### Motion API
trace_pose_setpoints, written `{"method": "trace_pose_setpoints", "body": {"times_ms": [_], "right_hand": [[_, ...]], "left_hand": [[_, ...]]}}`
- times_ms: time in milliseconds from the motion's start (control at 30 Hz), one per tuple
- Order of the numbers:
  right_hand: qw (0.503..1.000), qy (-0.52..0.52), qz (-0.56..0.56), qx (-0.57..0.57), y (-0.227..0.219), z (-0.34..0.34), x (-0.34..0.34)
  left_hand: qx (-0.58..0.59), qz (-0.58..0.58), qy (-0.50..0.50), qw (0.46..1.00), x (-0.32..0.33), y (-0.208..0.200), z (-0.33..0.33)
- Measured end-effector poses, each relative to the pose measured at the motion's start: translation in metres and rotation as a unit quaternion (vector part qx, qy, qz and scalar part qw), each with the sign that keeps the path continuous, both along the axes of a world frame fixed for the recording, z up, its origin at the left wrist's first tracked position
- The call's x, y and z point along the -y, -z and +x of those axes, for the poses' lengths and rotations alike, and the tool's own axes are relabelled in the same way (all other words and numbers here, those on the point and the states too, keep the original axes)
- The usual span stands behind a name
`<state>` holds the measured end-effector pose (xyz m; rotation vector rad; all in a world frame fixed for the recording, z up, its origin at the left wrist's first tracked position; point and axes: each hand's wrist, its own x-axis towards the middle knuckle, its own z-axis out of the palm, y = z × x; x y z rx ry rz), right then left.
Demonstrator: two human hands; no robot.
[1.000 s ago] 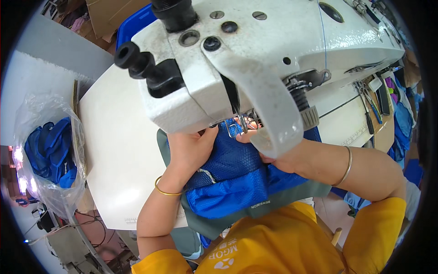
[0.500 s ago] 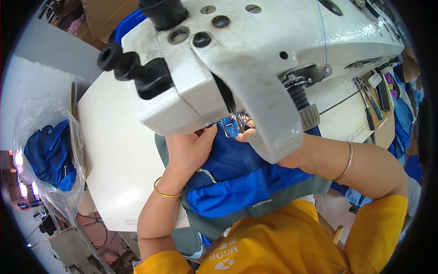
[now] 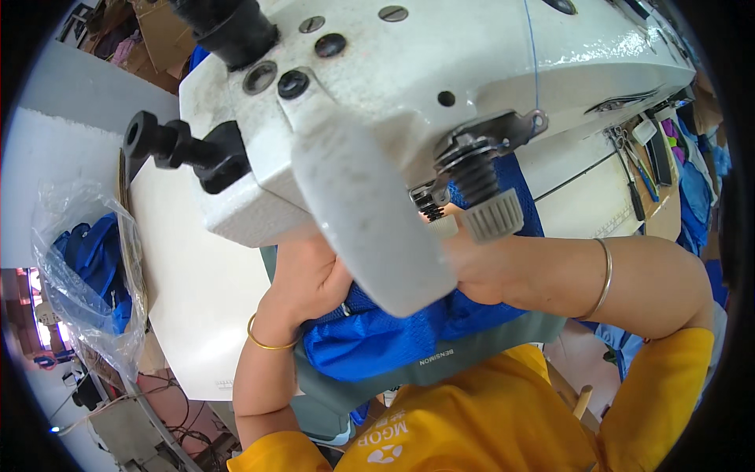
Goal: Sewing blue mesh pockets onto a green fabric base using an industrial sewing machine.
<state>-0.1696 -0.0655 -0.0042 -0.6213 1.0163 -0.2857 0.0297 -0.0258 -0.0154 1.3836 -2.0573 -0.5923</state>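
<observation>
A white sewing machine (image 3: 370, 118) fills the upper middle, and its long pale lever (image 3: 370, 212) hangs over the work. Under its head lies a blue fabric piece (image 3: 377, 338), partly mesh, with a smooth gathered pocket and a dark grey-green panel (image 3: 503, 334) along the near side. My left hand (image 3: 308, 275), above a gold bangle, is closed on the cloth at the left of the lever; its fingertips are hidden under the machine head. To the right, my right hand (image 3: 481, 271) rests on the blue cloth, its fingers mostly hidden behind the lever and the tension knob (image 3: 495, 216).
A clear plastic bag (image 3: 90, 271) of blue cloth pieces stands left of the white table (image 3: 185, 291). Scissors and hand tools (image 3: 633, 169) lie at the table's right end, near hanging blue cloth (image 3: 696, 204). Blue thread (image 3: 533, 55) runs down to the machine.
The view has shifted, so the machine sits further left and the lever covers more of the cloth. Both hands stay at the fabric; the right hand's fingers are now more hidden.
</observation>
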Motion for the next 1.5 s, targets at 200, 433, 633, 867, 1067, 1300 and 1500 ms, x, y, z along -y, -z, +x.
{"method": "trace_pose_setpoints", "body": {"times_ms": [200,433,633,867,1067,1300,1500], "right_hand": [[0.999,-0.04,-0.015,-0.025,0.012,0.003,0.0],[0.941,-0.127,-0.313,-0.008,0.016,-0.01,-0.005],[0.545,-0.265,-0.744,-0.282,-0.005,-0.025,-0.038],[0.546,-0.186,-0.789,-0.21,-0.003,-0.052,-0.025],[0.477,-0.004,-0.756,-0.448,0.005,-0.176,-0.002],[0.445,-0.046,-0.552,-0.704,-0.001,-0.272,0.006],[0.402,-0.038,-0.586,-0.703,0.017,-0.327,0.011]], "left_hand": [[0.081,-0.007,0.022,0.996,-0.003,-0.003,0.002],[0.23,0.148,0.007,0.962,-0.005,-0.023,-0.013],[0.273,-0.144,0.017,0.951,-0.014,-0.01,-0.02],[0.269,-0.113,0.028,0.956,-0.009,-0.005,-0.02],[0.306,-0.067,0.004,0.95,-0.019,-0.009,-0.019],[0.298,-0.061,0.017,0.953,-0.02,-0.007,-0.019],[0.258,-0.089,0.022,0.962,-0.023,0.004,-0.02]]}}
